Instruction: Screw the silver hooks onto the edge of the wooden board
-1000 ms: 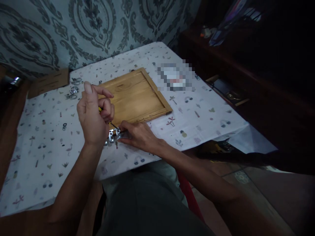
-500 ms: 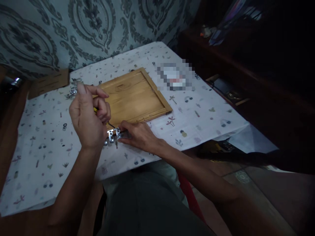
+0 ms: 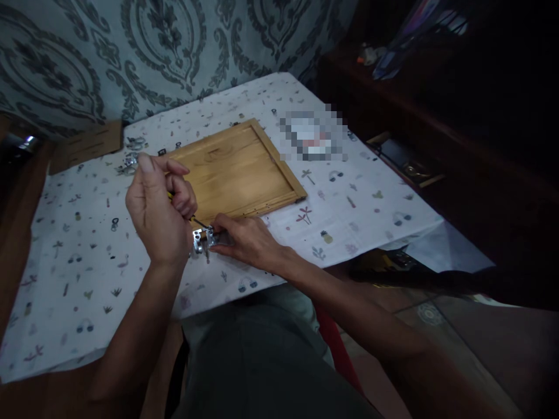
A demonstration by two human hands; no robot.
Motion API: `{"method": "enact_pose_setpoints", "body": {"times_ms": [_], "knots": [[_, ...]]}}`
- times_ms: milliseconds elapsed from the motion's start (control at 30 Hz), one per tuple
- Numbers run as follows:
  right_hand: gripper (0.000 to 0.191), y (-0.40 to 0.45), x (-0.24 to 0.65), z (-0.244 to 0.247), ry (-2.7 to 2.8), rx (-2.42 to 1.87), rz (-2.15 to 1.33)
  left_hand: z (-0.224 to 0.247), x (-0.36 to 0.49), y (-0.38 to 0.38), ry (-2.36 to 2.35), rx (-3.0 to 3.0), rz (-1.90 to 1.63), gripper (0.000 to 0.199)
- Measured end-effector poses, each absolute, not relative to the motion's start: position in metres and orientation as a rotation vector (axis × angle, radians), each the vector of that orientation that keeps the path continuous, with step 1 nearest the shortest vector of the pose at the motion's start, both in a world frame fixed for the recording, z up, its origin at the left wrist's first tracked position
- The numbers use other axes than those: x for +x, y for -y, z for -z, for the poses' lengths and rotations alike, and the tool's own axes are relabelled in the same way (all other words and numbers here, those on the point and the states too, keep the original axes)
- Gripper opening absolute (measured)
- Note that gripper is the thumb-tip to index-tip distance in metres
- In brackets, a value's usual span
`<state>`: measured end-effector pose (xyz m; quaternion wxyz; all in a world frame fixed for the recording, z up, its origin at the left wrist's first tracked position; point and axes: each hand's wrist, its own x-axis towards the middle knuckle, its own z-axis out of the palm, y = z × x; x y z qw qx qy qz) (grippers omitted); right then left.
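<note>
At the bottom centre of the frame, I see dark clothing (image 3: 262,361) on the person, close against the near side of the table. Just above, around the middle, the right hand (image 3: 251,240) reaches in with its forefinger and thumb on either side of a shiny metal hinge (image 3: 198,240), pinching it at the near edge of the wooden panel (image 3: 240,169). Left of it, the left hand (image 3: 161,206) has its lower fingers curled round the yellow handle of a thin screwdriver (image 3: 200,223), with the thumb raised and the forefinger bent over. The dark shaft slants down to the hinge, beside the right fingertips; I can't tell exactly where its tip sits.

The panel, framed and light brown, lies flat in the centre on a white printed tablecloth (image 3: 367,215). Beyond the left hand, towards the upper left, more metal hinges (image 3: 131,157) lie heaped near a flat piece of cardboard (image 3: 89,146). A pixelated patch hides something right of the panel. Patterned wallpaper (image 3: 161,46) fills the upper left.
</note>
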<state>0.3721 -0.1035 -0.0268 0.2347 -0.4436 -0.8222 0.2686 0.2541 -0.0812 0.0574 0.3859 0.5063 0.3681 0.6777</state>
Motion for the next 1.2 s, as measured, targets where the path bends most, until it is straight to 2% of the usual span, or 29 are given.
{"method": "enact_pose_setpoints", "body": {"times_ms": [467,833,1200], "knots": [[0.033,0.103,0.372,0.028,2.261,-1.19,-0.721,-0.055,0.256,0.084,-0.935,1.243,-1.744,0.039],[0.031,0.104,0.372,0.028,2.259,-1.215,-0.713,-0.053,0.253,0.072,-0.754,1.303,-1.609,0.028],[0.03,0.104,0.371,0.029,2.244,-1.182,-0.715,-0.057,0.241,0.065,-0.568,1.411,-1.204,0.021]]}}
